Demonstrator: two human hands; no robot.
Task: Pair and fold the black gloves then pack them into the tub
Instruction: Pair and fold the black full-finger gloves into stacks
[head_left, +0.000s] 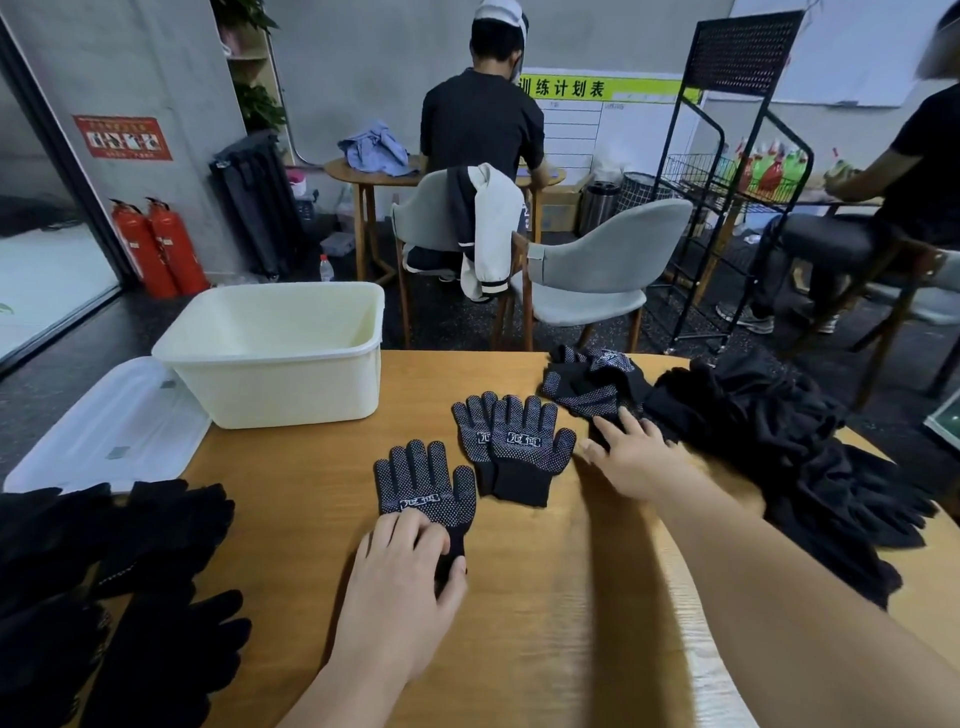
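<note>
On the desk (545, 597), your left grip (400, 577) pinches the cuff of a lone glove (423, 483) while your right grip (634, 460), spread flat, touches the heap (587, 387); drag carelessly and you may snag several or pick a mismatch.

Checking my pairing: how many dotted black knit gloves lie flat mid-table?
3: one dotted black knit glove under the left hand, an overlapped pair just beyond it; the black glove heaps may hide more.
</note>
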